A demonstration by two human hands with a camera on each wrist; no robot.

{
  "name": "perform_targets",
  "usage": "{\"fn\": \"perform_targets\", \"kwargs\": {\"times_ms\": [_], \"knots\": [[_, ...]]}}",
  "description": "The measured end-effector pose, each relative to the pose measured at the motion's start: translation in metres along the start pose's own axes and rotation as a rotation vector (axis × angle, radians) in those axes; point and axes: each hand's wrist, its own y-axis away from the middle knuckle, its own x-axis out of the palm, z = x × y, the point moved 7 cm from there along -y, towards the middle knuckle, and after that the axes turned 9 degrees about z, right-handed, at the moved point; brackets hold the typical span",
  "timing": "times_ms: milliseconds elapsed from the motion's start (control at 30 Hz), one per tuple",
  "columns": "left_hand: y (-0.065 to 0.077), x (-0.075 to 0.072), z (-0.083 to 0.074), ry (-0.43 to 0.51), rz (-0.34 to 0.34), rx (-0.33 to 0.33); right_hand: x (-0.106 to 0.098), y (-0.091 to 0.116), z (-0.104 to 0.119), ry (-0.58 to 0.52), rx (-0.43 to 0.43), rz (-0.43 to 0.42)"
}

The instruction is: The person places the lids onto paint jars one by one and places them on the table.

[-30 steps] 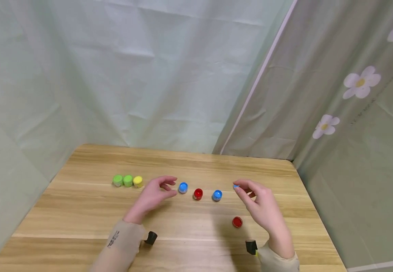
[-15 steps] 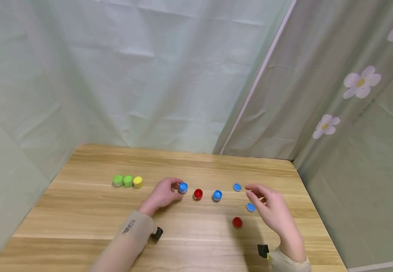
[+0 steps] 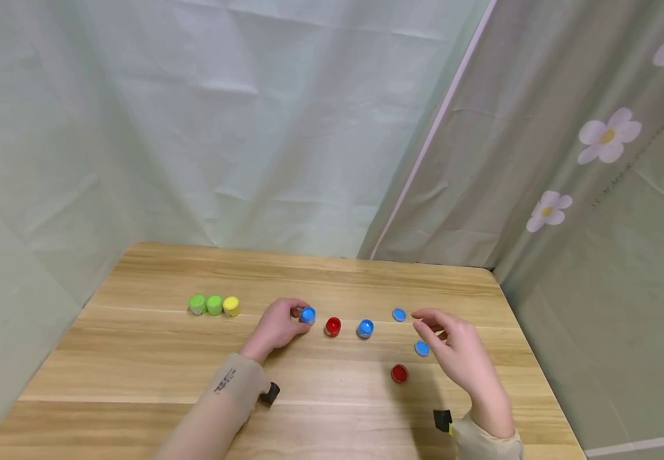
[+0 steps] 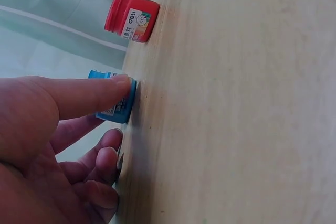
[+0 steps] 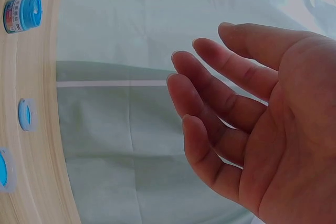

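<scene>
Between its thumb and fingers my left hand [image 3: 277, 327] holds a small uncapped blue paint jar [image 3: 308, 315], which stands upright on the table. In the left wrist view the thumb lies along the labelled side of this blue jar [image 4: 113, 109]. To its right stand an uncapped red paint jar [image 3: 333, 327] and a second uncapped blue jar [image 3: 365, 329]. My right hand [image 3: 457, 345] hovers above the table with relaxed fingers and holds nothing, as the right wrist view confirms. Beside it lie two blue lids [image 3: 399, 314] and a red lid [image 3: 399, 374].
Two green-lidded jars [image 3: 205, 305] and a yellow-lidded jar [image 3: 231, 306] stand in a row at the left of the wooden table [image 3: 332, 415]. Pale curtains [image 3: 240, 128] hang behind the table and along its sides.
My right hand has put a blue lid down on the table and drawn back to the right. The left hand has moved right and taken hold of the left blue paint jar.
</scene>
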Motion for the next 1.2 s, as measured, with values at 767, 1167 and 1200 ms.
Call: {"fn": "perform_targets", "kwargs": {"times_ms": [767, 1167, 1200], "knots": [[0.045, -0.040, 0.006, 0.316, -0.123, 0.102, -0.003, 0.002, -0.008, 0.012, 0.016, 0.006], [0.055, -0.056, 0.001, 0.332, -0.141, 0.132, 0.000, 0.000, -0.008, 0.005, 0.023, 0.017], [0.056, -0.056, 0.001, 0.331, -0.142, 0.138, -0.001, 0.000, -0.008, 0.003, 0.027, 0.017]]}}
